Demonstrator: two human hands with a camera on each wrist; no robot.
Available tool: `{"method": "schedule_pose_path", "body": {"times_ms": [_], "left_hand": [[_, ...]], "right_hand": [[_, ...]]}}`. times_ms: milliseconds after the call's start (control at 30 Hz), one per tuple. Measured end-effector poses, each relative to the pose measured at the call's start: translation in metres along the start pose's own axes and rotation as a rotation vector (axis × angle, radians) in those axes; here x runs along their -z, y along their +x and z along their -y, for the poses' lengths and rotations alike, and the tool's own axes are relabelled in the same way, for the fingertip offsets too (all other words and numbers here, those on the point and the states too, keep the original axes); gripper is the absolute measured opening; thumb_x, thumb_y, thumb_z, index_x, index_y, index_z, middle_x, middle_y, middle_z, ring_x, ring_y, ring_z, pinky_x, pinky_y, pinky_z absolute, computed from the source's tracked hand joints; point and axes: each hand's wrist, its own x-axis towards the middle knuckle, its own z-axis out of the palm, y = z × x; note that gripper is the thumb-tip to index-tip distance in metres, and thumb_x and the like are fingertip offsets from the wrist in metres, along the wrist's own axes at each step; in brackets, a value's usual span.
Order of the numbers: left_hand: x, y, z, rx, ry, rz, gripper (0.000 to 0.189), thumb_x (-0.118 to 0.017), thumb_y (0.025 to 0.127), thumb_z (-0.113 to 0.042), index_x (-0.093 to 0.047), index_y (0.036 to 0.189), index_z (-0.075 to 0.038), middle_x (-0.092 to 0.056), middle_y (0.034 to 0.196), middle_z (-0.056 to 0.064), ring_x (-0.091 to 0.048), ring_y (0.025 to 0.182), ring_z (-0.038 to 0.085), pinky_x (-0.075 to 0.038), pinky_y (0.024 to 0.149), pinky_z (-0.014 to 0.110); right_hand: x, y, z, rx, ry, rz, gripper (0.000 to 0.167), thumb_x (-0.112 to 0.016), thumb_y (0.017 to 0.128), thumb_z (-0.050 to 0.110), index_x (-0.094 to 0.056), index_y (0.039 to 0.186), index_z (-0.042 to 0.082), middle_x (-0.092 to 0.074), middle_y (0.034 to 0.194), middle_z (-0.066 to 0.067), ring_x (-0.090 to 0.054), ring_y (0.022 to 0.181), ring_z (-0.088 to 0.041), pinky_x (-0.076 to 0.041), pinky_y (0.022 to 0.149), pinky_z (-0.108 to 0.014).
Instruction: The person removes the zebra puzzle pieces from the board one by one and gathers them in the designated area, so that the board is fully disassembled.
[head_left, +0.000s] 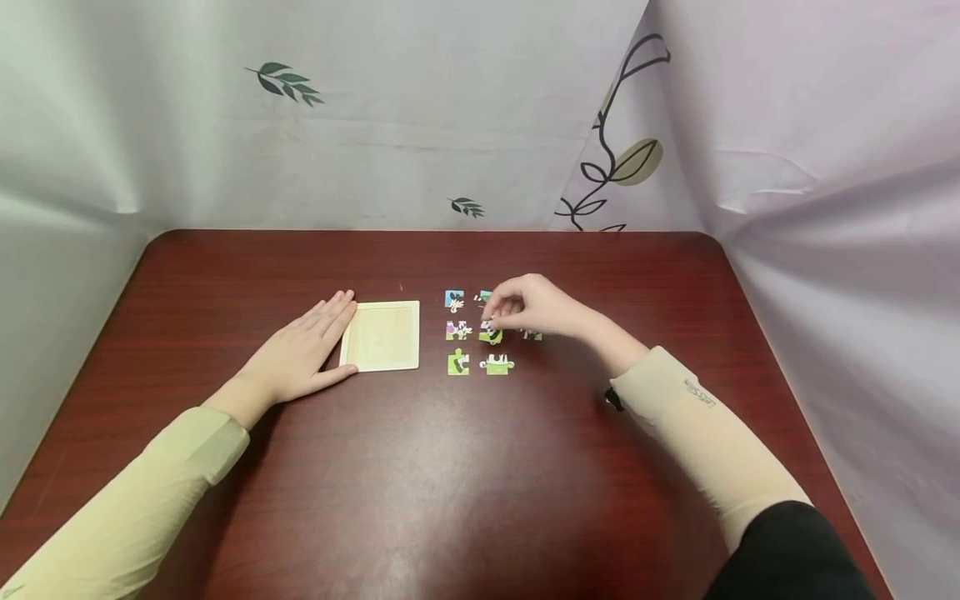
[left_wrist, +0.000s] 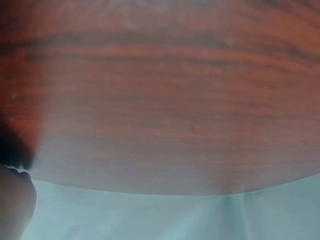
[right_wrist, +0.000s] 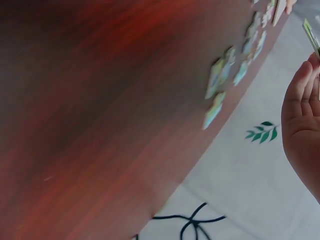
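Observation:
My left hand (head_left: 303,350) lies with fingers extended along the left side of a square wooden puzzle tray (head_left: 412,335), its fingertips and thumb touching the frame. The tray has a pale, bare inside. My right hand (head_left: 542,307) is over the puzzle pieces right of the tray. In the right wrist view, its thumb and fingers pinch a thin jigsaw piece (right_wrist: 310,36) with a green face, seen nearly edge-on. Below and around that hand lie other jigsaw pieces with animal pictures, including a blue-topped piece (head_left: 453,300) and a green-edged piece (head_left: 497,365). The hand partly covers some pieces.
The dark red wooden table (head_left: 450,483) extends around the tray and pieces. Pale curtains (head_left: 420,125) with printed leaves hang behind it and at both sides. A small black object (head_left: 614,400) shows beneath the right sleeve cuff.

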Motion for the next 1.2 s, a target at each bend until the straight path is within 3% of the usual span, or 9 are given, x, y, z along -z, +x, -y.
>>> {"method": "schedule_pose_path", "body": {"times_ms": [300, 567, 833, 1200], "left_hand": [[0.000, 0.000, 0.001, -0.002, 0.004, 0.007, 0.097, -0.066, 0.100, -0.050, -0.022, 0.166, 0.007, -0.021, 0.175, 0.027, -0.026, 0.162, 0.043, -0.014, 0.139, 0.042], [-0.002, 0.000, 0.002, 0.004, 0.002, 0.008, 0.097, -0.065, 0.101, -0.051, -0.021, 0.166, 0.007, -0.021, 0.175, 0.026, -0.025, 0.163, 0.042, -0.017, 0.138, 0.043], [-0.002, 0.000, 0.003, 0.015, 0.000, 0.012, 0.099, -0.065, 0.100, -0.053, -0.022, 0.166, 0.006, -0.020, 0.176, 0.025, -0.024, 0.164, 0.040, -0.003, 0.139, 0.032], [0.004, 0.001, 0.000, 0.044, -0.054, 0.045, 0.096, -0.065, 0.101, -0.051, -0.022, 0.166, 0.006, -0.021, 0.175, 0.025, -0.023, 0.164, 0.041, -0.012, 0.139, 0.041]], "right_hand": [[0.001, -0.024, -0.024, -0.052, 0.039, 0.007, 0.008, -0.079, 0.093, 0.004, -0.081, 0.101, 0.005, -0.077, 0.088, -0.006, -0.066, 0.078, -0.011, -0.058, 0.072, -0.022], [0.001, -0.041, -0.038, -0.075, 0.051, 0.026, 0.008, -0.080, 0.093, 0.005, -0.081, 0.101, 0.005, -0.077, 0.088, -0.006, -0.066, 0.078, -0.012, -0.057, 0.072, -0.022], [0.001, -0.052, -0.045, -0.101, 0.043, 0.073, 0.009, -0.080, 0.092, 0.004, -0.081, 0.101, 0.004, -0.077, 0.087, -0.006, -0.066, 0.077, -0.011, -0.057, 0.072, -0.021], [-0.007, -0.056, -0.047, -0.054, -0.029, 0.045, 0.009, -0.081, 0.091, 0.002, -0.082, 0.098, 0.008, -0.074, 0.093, -0.005, -0.067, 0.080, -0.011, -0.059, 0.073, -0.021]]}}
